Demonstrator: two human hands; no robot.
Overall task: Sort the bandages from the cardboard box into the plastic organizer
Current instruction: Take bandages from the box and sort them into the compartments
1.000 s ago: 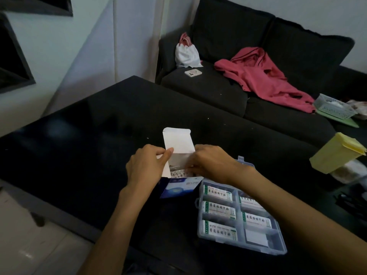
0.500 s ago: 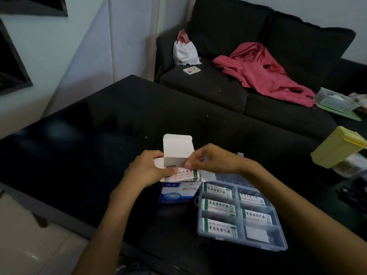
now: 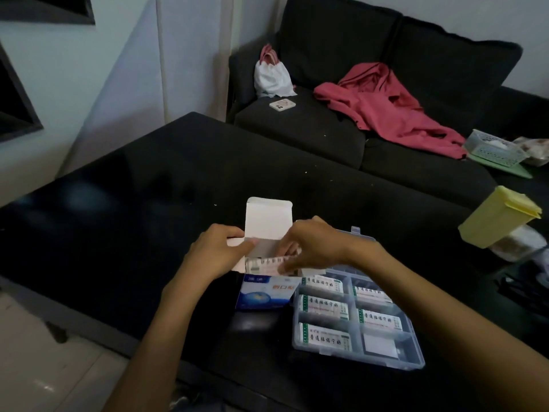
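Holding: left hand (image 3: 215, 252) grips box (image 3: 266, 294) flap
Right hand (image 3: 312, 245): pinches bandages (image 3: 266, 264), fingertips hidden
Organizer (image 3: 416, 356): top-left cell partly covered

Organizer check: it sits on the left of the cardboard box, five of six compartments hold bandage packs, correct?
Not quite. The head view shows the plastic organizer on the right of the cardboard box, not the left. Five of its six compartments do hold bandage packs.
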